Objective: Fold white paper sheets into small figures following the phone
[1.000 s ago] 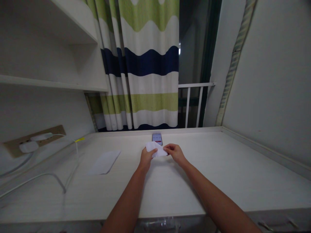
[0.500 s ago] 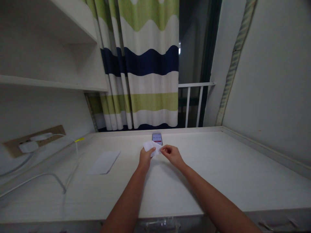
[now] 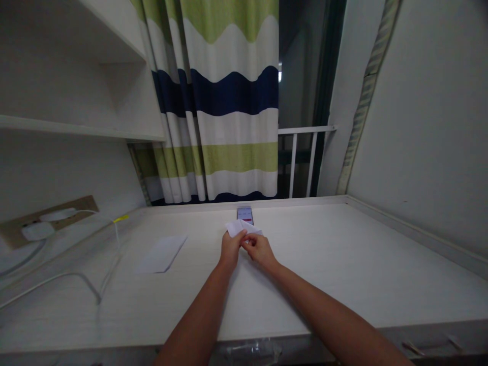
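White paper (image 3: 241,226) pinched between left hand (image 3: 230,250) and right hand (image 3: 260,250), which has seemingly slid closer.

A home room: striped curtain (image 3: 229,101), wall shelf (image 3: 76,127), white desk (image 3: 343,264)

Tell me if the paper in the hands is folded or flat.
Folded: the paper is a small creased piece with a raised flap, pinched by the left hand and right hand.

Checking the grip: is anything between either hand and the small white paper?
Nothing visible. The left hand and right hand both pinch the white paper directly. A phone lies just beyond it, a flat sheet off to the left.
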Tool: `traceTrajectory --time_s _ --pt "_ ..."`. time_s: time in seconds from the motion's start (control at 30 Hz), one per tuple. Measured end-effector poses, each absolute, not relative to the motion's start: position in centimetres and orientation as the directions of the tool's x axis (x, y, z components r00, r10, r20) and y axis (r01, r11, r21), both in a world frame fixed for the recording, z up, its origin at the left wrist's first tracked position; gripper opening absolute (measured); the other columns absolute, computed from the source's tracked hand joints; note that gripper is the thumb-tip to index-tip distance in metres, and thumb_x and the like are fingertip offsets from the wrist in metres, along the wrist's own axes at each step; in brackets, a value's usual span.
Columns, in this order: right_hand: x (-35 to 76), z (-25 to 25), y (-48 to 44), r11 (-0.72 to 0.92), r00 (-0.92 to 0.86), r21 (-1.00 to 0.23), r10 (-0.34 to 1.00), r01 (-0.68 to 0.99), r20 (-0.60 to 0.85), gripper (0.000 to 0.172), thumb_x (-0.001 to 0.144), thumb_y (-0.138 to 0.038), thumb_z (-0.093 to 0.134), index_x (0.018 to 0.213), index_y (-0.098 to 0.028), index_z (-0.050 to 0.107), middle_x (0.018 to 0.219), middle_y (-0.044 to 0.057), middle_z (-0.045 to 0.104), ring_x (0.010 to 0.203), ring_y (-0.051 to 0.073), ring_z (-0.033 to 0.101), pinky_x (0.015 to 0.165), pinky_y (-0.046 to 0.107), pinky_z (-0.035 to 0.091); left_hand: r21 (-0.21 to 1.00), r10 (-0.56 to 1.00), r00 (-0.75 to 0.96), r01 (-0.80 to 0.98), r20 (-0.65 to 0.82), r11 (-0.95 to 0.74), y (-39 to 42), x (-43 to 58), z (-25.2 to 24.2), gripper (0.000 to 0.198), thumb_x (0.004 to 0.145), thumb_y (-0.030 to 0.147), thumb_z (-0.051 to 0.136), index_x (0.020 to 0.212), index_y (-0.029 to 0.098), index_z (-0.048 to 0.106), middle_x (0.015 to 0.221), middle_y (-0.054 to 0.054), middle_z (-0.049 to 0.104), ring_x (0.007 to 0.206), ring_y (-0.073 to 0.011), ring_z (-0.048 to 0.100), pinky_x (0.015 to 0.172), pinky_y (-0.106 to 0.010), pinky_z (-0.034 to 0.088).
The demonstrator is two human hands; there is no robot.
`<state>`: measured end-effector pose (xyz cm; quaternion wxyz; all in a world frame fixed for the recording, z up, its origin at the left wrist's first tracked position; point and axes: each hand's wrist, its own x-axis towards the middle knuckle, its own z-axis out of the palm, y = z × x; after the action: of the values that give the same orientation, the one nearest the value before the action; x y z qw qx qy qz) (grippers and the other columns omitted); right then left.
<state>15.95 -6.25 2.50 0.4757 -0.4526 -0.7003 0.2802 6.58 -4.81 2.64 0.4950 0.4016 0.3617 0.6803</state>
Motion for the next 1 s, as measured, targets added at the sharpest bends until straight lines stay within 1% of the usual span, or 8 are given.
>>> traceTrajectory --time_s 0.17,0.27,0.4,0.53,0.7,0.8,0.9,1.0 --pt "16.2 2.8 -6.4 0.434 -0.176 -0.830 0.901 0.349 0.397 0.016 0.069 -0.028 0.052 0.069 -0.015 0.063 0.037 -0.006 0.044 0.034 0.007 0.040 0.039 0.018 0.030 0.886 0.965 -0.196 -0.397 0.175 -0.241 -4.8 6.4 2.8 0.033 0.048 0.023 0.069 0.077 0.010 0.060 0.069 -0.004 0.063 0.063 -0.0168 0.059 0.061 -0.028 0.045" --pt "16.4 2.9 -6.3 0.464 -0.245 -0.805 0.884 0.369 0.398 0.017 0.070 -0.028 0.051 0.070 -0.016 0.063 0.038 -0.006 0.045 0.035 0.006 0.040 0.040 0.017 0.031 0.880 0.960 -0.222 -0.402 0.173 -0.252 -4.7 6.1 3.0 0.034 0.048 0.023 0.069 0.079 0.011 0.060 0.071 -0.004 0.063 0.065 -0.0171 0.059 0.061 -0.028 0.045" --pt "16.9 2.6 -5.9 0.507 -0.309 -0.768 0.858 0.392 0.409 0.015 0.070 -0.024 0.051 0.068 -0.015 0.064 0.042 -0.005 0.048 0.037 0.006 0.043 0.041 0.017 0.030 0.863 0.961 -0.247 -0.451 0.125 -0.229 -4.8 5.7 3.5 0.036 0.048 0.021 0.068 0.082 0.013 0.058 0.073 -0.004 0.063 0.066 -0.0177 0.060 0.059 -0.028 0.046" --pt "16.8 2.6 -5.8 0.468 -0.277 -0.801 0.880 0.372 0.385 0.015 0.070 -0.025 0.051 0.070 -0.015 0.062 0.041 -0.005 0.047 0.035 0.006 0.041 0.040 0.017 0.031 0.848 0.962 -0.247 -0.481 0.112 -0.222 -5.1 5.7 3.8 0.034 0.048 0.019 0.068 0.080 0.013 0.058 0.072 -0.003 0.062 0.066 -0.0174 0.060 0.060 -0.028 0.046" --pt "16.1 3.0 -6.5 0.410 -0.217 -0.861 0.909 0.301 0.356 0.019 0.070 -0.027 0.052 0.080 -0.014 0.061 0.036 -0.007 0.045 0.030 0.006 0.039 0.037 0.016 0.031 0.862 0.963 -0.217 -0.443 0.161 -0.244 -5.1 6.3 3.2 0.033 0.049 0.023 0.068 0.077 0.012 0.058 0.068 -0.003 0.062 0.066 -0.0168 0.060 0.063 -0.028 0.045" --pt "15.8 3.1 -6.8 0.403 -0.201 -0.874 0.912 0.273 0.358 0.020 0.071 -0.030 0.050 0.073 -0.013 0.061 0.035 -0.006 0.044 0.030 0.006 0.039 0.036 0.016 0.030 0.878 0.963 -0.175 -0.401 0.206 -0.261 -5.0 6.6 2.6 0.031 0.050 0.026 0.067 0.075 0.010 0.058 0.066 -0.004 0.062 0.062 -0.0164 0.059 0.061 -0.027 0.044" --pt "15.8 3.1 -6.8 0.399 -0.180 -0.880 0.915 0.256 0.362 0.022 0.072 -0.032 0.048 0.064 -0.014 0.059 0.034 -0.006 0.042 0.029 0.006 0.038 0.035 0.017 0.029 0.883 0.969 -0.143 -0.401 0.201 -0.242 -5.0 6.7 2.4 0.031 0.051 0.028 0.067 0.076 0.010 0.058 0.066 -0.004 0.062 0.061 -0.0162 0.059 0.060 -0.028 0.044" --pt "16.1 3.1 -6.6 0.406 -0.206 -0.875 0.910 0.264 0.361 0.019 0.070 -0.031 0.050 0.067 -0.015 0.060 0.034 -0.006 0.043 0.030 0.006 0.038 0.036 0.017 0.029 0.878 0.969 -0.168 -0.417 0.179 -0.234 -5.0 6.5 2.7 0.034 0.050 0.027 0.068 0.078 0.011 0.058 0.069 -0.004 0.063 0.064 -0.0169 0.059 0.060 -0.028 0.045"
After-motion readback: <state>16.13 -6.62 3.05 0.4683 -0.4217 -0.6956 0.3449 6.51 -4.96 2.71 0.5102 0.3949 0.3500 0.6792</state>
